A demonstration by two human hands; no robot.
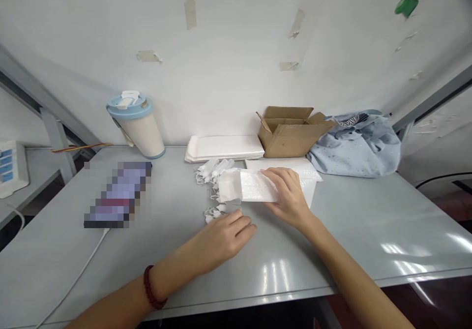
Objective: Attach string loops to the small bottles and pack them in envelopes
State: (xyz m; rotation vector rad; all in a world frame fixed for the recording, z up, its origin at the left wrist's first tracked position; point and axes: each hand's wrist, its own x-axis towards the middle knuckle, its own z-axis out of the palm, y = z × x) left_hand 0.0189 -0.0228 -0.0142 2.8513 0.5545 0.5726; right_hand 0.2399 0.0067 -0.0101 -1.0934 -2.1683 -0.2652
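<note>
One white bubble mailer (256, 186) in the right hand (289, 189), head view: fingers closed over its top and far side, thumb on the near side, flap end pointing left. Mailer sits mid-worktop (177, 191), above the near edge; can't tell if its underside touches anything. Left hand (230, 233) palm down, fingers loosely bent and partly spread, just below the flap end; palm hidden, can't tell if it has hold of anything. Dark red bracelet (150, 289) on left wrist. Small white corded pieces (214, 171) in a loose pile left of the mailer, a few more right by the left hand. More bubble mailers (311, 171) flat under and behind the right hand. Flat white stack (224, 147) against the wall (236, 88), open cardboard box (295, 139) to its right, then light blue cloth bag (357, 147). Left side: cream tumbler (142, 132) with blue lid, tilted-looking; pixelated phone (118, 196) in front, white cable (92, 259) plugged in
</note>
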